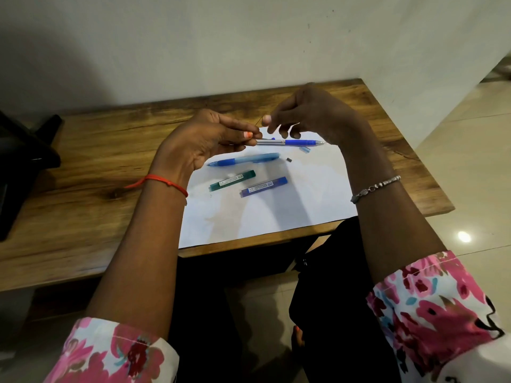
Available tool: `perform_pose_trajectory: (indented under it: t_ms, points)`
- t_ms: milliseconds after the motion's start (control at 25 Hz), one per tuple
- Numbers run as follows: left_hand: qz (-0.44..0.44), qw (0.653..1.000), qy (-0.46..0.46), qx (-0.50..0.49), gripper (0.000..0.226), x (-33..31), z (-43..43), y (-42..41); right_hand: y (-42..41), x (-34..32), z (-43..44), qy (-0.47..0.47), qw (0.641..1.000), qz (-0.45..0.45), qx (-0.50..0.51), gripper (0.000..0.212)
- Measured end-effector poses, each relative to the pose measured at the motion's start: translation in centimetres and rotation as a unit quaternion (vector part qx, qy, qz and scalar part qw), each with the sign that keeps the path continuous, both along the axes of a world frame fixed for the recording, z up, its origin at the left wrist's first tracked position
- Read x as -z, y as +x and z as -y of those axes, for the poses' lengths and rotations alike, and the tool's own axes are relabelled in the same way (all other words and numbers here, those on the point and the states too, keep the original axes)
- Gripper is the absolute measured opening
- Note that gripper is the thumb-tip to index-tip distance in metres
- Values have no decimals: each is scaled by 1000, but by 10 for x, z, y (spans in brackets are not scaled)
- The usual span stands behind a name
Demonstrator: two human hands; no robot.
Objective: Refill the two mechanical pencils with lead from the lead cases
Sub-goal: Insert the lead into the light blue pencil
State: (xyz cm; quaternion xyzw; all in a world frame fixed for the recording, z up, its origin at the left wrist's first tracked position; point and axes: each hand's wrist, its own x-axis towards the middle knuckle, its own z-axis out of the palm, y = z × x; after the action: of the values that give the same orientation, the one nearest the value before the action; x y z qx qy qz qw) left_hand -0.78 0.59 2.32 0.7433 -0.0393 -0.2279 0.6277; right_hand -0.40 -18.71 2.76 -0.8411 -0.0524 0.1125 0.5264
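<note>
My left hand (204, 139) pinches the rear end of a silver-and-blue mechanical pencil (293, 142), held level above the white paper (276, 217) with its tip pointing right. My right hand (312, 111) hovers just above and right of that end, its thumb and fingers pinched on a thin dark lead (260, 122). A second, light-blue mechanical pencil (243, 160) lies on the paper below them. Nearer me lie a green lead case (232, 180) and a purple lead case (264, 186), side by side and slanted.
A translucent blue cap (305, 149) and a tiny dark piece (289, 160) rest on the paper near the pencils. A black object (27, 145) stands at the left of the wooden table (96, 189). A wall runs behind; the table's right edge drops to tiled floor.
</note>
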Motion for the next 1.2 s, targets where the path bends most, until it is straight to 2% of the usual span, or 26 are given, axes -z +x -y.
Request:
perform_pose_trajectory:
  t_ms: [120, 280, 400, 480, 520, 600, 640, 880, 1040, 1120, 1200]
  points:
    - [-2, 1000, -7, 8, 17, 0, 1, -1, 0, 1, -1, 75, 996, -22, 43, 25]
    - [1, 1000, -18, 17, 18, -1, 5, -2, 1, 3, -1, 115, 992, -41, 43, 5]
    - [3, 1000, -18, 17, 16, 0, 6, -2, 0, 3, -2, 123, 990, -36, 60, 5]
    - [66, 994, 87, 17, 21, 3, 8, -1, 1, 2, 0, 132, 986, -28, 100, 5]
    - [124, 976, 180, 21, 23, 6, 10, -1, 1, 3, 2, 134, 984, -20, 120, 5]
    - [224, 916, 333, 33, 21, 14, 16, 0, 3, 3, 5, 135, 980, 2, 150, 6]
    - [244, 899, 361, 37, 21, 18, 18, 0, 3, 3, 6, 138, 977, 12, 161, 7]
    - [248, 872, 418, 62, 21, 41, 26, 5, 5, 6, 6, 145, 972, 35, 181, 7]
    - [248, 893, 373, 51, 22, 34, 28, 7, 4, 3, 4, 193, 960, 78, 184, 6]
    - [230, 930, 287, 26, 21, 24, 27, 6, 4, -1, 2, 247, 941, 122, 196, 6]
    - [179, 971, 156, -14, 14, 14, 26, 3, 4, -5, 1, 306, 915, 158, 210, 6]
